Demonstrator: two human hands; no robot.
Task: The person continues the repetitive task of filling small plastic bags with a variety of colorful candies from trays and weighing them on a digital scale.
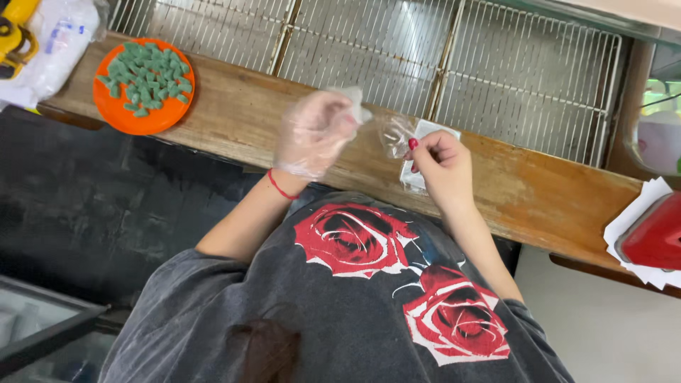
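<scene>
Worn wooden counter (539, 188) running diagonally across view, backed by white wire racks (440, 57) catching pale daylight. Dark mottled floor (85, 206) below at left, lighter surface (603, 326) at lower right. Glass-fronted cabinet edge (42, 333) in lower-left corner.

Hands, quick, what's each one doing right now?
Left hand: gloved, pinching a small pale piece.
Right hand: bare, holding a small clear bag.

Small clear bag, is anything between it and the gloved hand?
Nothing visible stands between them. The gloved left hand hovers just left of the small clear bag, which the right hand pinches. Only the bare wooden counter shows in the gap.
</scene>
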